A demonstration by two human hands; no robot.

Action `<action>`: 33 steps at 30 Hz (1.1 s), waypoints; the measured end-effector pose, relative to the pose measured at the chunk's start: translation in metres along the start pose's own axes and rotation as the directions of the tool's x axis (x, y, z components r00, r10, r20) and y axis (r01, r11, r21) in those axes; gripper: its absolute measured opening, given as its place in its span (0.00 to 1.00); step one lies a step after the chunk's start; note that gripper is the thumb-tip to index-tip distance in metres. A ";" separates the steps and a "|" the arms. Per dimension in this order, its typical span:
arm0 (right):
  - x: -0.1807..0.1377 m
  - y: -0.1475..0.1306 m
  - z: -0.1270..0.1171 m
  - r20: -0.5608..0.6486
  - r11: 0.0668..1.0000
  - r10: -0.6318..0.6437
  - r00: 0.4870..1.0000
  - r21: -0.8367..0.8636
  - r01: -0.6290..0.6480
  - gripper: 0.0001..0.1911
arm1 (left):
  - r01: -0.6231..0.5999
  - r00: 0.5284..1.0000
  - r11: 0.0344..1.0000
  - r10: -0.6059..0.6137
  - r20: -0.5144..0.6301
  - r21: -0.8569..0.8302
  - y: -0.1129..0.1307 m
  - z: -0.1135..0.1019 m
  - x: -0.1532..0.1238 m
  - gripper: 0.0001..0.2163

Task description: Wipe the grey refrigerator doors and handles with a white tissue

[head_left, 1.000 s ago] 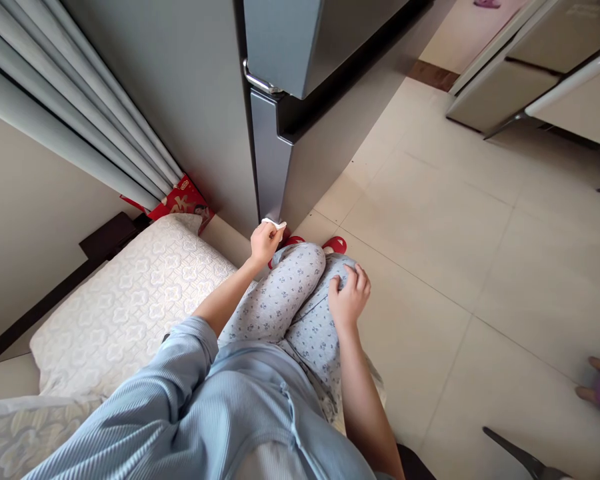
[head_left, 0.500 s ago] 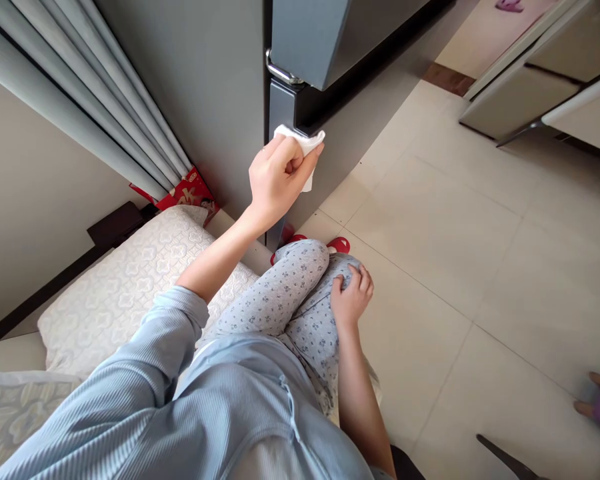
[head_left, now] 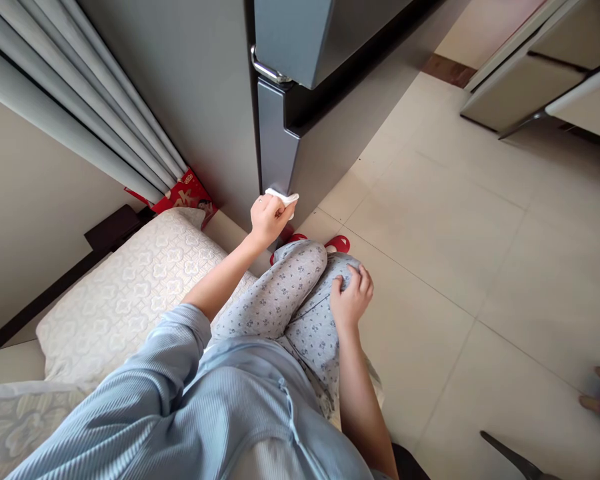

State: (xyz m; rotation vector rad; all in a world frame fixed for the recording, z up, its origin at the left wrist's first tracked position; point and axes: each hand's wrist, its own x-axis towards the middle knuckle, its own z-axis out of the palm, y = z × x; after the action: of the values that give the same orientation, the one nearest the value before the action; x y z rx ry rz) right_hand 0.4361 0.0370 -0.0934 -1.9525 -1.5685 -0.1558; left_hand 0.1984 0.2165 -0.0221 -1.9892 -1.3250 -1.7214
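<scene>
Low on the grey refrigerator door (head_left: 275, 143), the left hand (head_left: 267, 221) closes its grip on a white cloth (head_left: 282, 197); the right hand (head_left: 351, 297) rests loosely curled, holding nothing, on patterned trousers (head_left: 300, 310); how much is wiped cannot be told.

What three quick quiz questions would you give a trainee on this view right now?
1. Which hand holds the white wipe against the grey refrigerator door?
2. True or false: the right hand rests on the patterned pyjama trousers.
3. What colour are the slippers beyond the knees?

Key: 1. The left hand. 2. True. 3. Red.
</scene>
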 end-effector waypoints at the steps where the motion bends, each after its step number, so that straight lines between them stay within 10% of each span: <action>1: 0.000 0.000 0.000 0.003 1.000 0.004 1.000 0.002 -0.004 0.20 | 0.012 1.000 1.000 -0.012 0.021 0.016 -0.004 0.001 -0.010 0.25; 10: 0.001 0.000 0.000 0.034 1.000 0.024 0.999 0.014 -0.025 0.20 | 0.299 0.894 0.954 -0.285 0.345 0.014 -0.024 -0.001 -0.089 0.26; 17: 0.001 0.000 -0.002 0.017 1.000 0.004 1.000 0.001 -0.004 0.20 | 0.423 0.780 0.905 -0.387 0.492 0.041 -0.023 -0.016 -0.098 0.19; 26: 0.000 -0.001 -0.001 0.031 1.000 0.016 0.999 0.019 -0.017 0.20 | 0.205 0.967 0.965 -0.173 0.188 -0.165 0.017 -0.040 0.030 0.21; 33: 0.001 -0.003 -0.003 0.054 0.998 0.045 0.998 0.032 -0.047 0.21 | 0.007 1.000 0.979 -0.012 -0.023 -0.203 0.057 -0.054 0.130 0.24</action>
State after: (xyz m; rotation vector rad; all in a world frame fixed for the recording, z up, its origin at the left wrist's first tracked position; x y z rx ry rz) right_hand 0.4341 0.0364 -0.0895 -1.9800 -1.5492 -0.0590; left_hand 0.1920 0.2120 0.1299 -2.0616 -1.1954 -1.9489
